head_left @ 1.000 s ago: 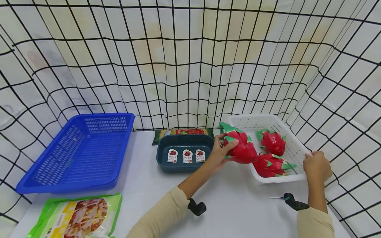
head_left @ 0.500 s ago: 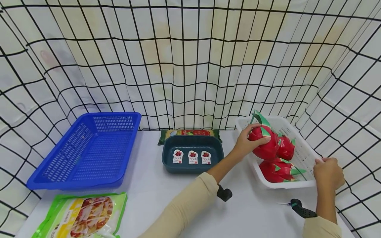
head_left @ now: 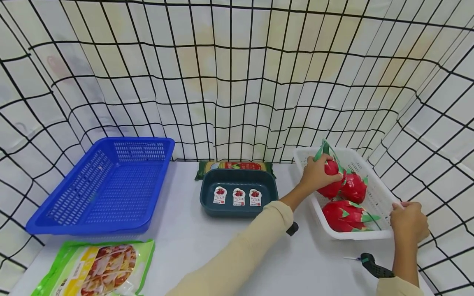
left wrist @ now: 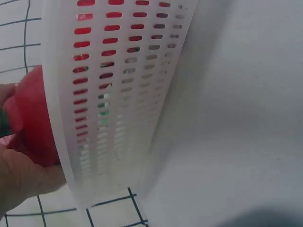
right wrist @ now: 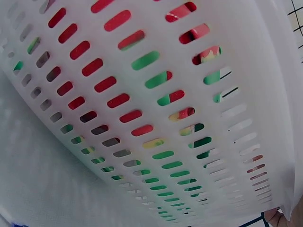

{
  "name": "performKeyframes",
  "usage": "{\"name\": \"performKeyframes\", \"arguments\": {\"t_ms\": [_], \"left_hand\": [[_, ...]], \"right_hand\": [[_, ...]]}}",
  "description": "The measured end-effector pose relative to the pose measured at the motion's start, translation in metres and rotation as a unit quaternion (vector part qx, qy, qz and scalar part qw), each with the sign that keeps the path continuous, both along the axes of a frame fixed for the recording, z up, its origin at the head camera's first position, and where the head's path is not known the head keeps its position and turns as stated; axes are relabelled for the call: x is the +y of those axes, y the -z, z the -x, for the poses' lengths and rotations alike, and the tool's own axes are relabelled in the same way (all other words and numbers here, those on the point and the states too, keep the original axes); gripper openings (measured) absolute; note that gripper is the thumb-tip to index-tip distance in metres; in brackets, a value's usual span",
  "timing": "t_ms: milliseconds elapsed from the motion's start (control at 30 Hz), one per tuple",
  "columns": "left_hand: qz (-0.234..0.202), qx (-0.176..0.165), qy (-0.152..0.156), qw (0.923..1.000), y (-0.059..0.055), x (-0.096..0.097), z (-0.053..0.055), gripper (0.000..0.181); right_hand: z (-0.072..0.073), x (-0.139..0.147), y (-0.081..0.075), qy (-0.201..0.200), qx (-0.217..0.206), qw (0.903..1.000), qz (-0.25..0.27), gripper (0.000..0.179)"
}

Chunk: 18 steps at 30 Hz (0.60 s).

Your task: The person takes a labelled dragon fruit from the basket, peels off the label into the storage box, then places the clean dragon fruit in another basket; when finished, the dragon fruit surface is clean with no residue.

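My left hand [head_left: 315, 174] holds a red dragon fruit [head_left: 331, 190] with green leafy tips inside the left part of a white perforated basket [head_left: 361, 236]. In the left wrist view, fingers and thumb curl round the fruit [left wrist: 35, 118] just beyond the basket wall [left wrist: 90, 161]. Two more dragon fruits lie in the basket: one [head_left: 354, 187] right beside the held fruit, another [head_left: 344, 217] nearer the front. My right hand [head_left: 409, 222] grips the basket's front right rim. In the right wrist view the slotted wall [right wrist: 265, 94] hides most of the fruits.
A dark teal tray [head_left: 238, 212] with three dragon-fruit stickers [head_left: 238, 197] stands in the middle. Behind it lies a long green-and-yellow packet [head_left: 237, 165]. On the left are a blue basket [head_left: 148, 193] and a green food bag [head_left: 109, 267]. Black netting over white cloth walls the table.
My left hand has carried the dragon fruit rightward, over the white basket, then down among the other two. My right hand stays on the rim. The head view has shifted slightly.
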State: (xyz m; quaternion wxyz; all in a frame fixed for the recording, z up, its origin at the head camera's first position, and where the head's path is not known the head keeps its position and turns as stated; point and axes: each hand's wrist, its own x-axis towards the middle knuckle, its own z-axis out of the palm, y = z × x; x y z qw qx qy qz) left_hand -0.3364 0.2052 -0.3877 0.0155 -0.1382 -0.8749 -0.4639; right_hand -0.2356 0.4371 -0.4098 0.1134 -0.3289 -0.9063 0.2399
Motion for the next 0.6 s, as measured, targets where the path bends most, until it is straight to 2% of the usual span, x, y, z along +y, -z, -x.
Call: {"name": "performKeyframes", "arguments": {"t_ms": [100, 300, 433, 600], "left_hand": [[0.016, -0.029, -0.026, 0.9991, -0.001, 0.008, -0.003, 0.059], [-0.019, -0.111, -0.074, 0.9908, -0.005, 0.019, -0.001, 0.052], [-0.046, -0.154, -0.082, 0.9836, -0.004, 0.023, 0.004, 0.050], [-0.094, -0.191, -0.085, 0.9734, -0.001, 0.027, 0.011, 0.051]], "right_hand": [[0.001, 0.001, 0.001, 0.000, 0.001, 1.0000, -0.002, 0.046], [0.001, 0.001, 0.003, -0.002, 0.001, 1.0000, -0.004, 0.045], [-0.001, 0.003, 0.001, 0.000, -0.006, 1.0000, -0.008, 0.046], [-0.002, 0.007, 0.000, 0.001, -0.017, 0.9998, -0.007, 0.047]]}}
